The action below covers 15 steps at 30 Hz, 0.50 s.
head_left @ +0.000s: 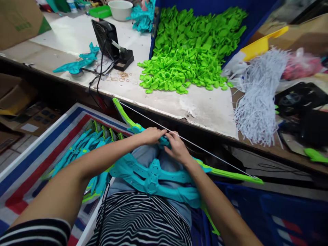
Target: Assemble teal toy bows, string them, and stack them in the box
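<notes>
A toy bow with a teal body (pixel 153 176), lime-green limbs (pixel 230 173) and a white string (pixel 212 150) lies across my lap. My left hand (pixel 153 135) is closed at the middle of the bow, with its fingertips beside the string. Close against it, my right hand (pixel 177 147) has its thumb and fingers bent in at the same spot. Between the two hands a small teal part (pixel 163 140) shows; the fingers hide most of it. Another lime-green piece (pixel 211 218) sticks out below my right forearm; I cannot tell whether it belongs to a second bow.
On my left, a striped-lined bin (pixel 74 112) holds several teal-and-green bows (pixel 84 147). On the worktable (pixel 205 112) are a heap of green parts (pixel 189 51), a bundle of white strings (pixel 263 99), a small fan (pixel 105 37), rubber bands (pixel 123 76) and a teal piece (pixel 77 65).
</notes>
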Motion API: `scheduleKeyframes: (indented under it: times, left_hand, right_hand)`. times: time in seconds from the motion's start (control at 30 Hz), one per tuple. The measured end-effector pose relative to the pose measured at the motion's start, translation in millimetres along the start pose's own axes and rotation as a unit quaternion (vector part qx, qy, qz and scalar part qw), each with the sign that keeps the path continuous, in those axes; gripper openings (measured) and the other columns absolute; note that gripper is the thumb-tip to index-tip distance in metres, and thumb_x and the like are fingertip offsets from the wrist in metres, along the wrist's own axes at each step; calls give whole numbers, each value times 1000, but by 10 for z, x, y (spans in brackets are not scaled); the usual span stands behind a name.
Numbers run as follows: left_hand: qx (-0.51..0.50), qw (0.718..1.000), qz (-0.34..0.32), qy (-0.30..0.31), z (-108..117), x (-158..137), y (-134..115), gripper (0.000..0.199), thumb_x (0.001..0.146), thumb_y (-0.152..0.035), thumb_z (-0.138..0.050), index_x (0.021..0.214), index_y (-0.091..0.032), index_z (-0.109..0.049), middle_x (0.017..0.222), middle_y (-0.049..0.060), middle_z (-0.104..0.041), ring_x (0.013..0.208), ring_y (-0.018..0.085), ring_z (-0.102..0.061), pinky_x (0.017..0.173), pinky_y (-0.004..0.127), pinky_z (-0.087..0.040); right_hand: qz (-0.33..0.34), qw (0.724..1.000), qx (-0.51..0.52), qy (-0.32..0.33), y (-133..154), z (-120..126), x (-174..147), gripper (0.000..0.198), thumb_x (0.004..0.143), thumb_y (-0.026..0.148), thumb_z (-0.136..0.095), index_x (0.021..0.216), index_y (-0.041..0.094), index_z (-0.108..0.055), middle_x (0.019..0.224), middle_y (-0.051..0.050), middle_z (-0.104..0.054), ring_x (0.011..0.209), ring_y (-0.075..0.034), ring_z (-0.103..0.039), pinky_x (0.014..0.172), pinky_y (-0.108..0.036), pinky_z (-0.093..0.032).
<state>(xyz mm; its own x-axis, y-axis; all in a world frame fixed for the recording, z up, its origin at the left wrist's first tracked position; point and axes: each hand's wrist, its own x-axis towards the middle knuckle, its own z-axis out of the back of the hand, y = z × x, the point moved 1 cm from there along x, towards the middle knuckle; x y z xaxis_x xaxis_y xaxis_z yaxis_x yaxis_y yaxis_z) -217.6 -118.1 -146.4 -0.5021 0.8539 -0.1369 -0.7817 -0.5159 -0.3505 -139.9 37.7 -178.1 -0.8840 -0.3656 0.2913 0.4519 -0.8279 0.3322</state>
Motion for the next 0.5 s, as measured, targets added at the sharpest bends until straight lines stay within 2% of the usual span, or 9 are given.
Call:
scheduleKeyframes:
  times: [0.07,0.13,0.2,0.23,0.3,0.33,0.4,0.47,0.5]
  left_hand:
    - [-38,999,-7,-31,133,-96,178,53,73,-23,-69,124,-18,-54,106,13,-68,100,26,-62,85,34,-46]
    - [-73,991,19,-110,343,-400,418,44,75,-28,-68,117,-22,-59,106,9,-69,101,24,-62,87,31,-45]
    - [-105,971,92,-196,552,-917,681,44,72,-34,-70,113,-22,-61,106,7,-69,99,22,-63,87,29,-45]
    - [-121,954,142,-236,626,-1245,807,47,70,-39,-72,112,-21,-62,106,6,-70,96,22,-64,86,29,-46]
    - [-133,905,260,-309,655,-1991,1023,52,69,-48,-70,111,-18,-62,103,4,-71,91,22,-65,84,30,-48]
    - [-128,874,323,-339,595,-2381,1107,55,68,-52,-69,110,-18,-63,101,4,-71,90,23,-64,85,32,-49]
    - [-112,804,445,-378,315,-3111,1220,58,66,-59,-67,105,-16,-64,99,2,-71,93,25,-64,89,37,-48]
    - [-135,746,540,-365,-140,-3660,1262,55,65,-62,-64,99,-18,-65,93,0,-72,94,27,-64,88,40,-49]
    - [-159,723,578,-344,-406,-3839,1260,54,65,-61,-64,98,-18,-65,92,2,-72,95,28,-64,88,41,-49]
  right_hand:
    - [29,999,-4,-38,104,173,138,50,82,22,-53,131,16,-44,112,-16,-54,106,-30,-53,87,-47,-50]
    - [49,993,-12,-109,259,346,268,43,86,23,-52,128,19,-49,113,-15,-57,107,-30,-53,90,-49,-48]
    - [81,984,0,-156,444,435,334,36,87,23,-53,123,21,-54,111,-13,-60,107,-28,-55,91,-48,-46]
    - [103,983,15,-150,534,425,332,31,88,23,-53,119,21,-57,108,-12,-62,103,-27,-57,89,-45,-47]
    - [141,986,47,-78,680,293,250,23,90,26,-53,109,19,-61,97,-10,-66,90,-22,-62,80,-38,-51]
    - [147,987,58,-22,728,186,178,22,91,30,-51,105,18,-63,92,-10,-67,83,-21,-63,74,-34,-52]
    - [120,987,69,83,767,-48,1,27,93,37,-47,99,17,-64,85,-9,-68,76,-19,-63,67,-32,-53]
    - [74,982,87,148,755,-232,-171,31,94,41,-43,100,19,-65,89,-8,-68,81,-21,-64,70,-33,-54]
    - [50,981,99,161,741,-290,-243,32,94,42,-43,103,20,-64,95,-9,-67,88,-22,-64,75,-35,-55]
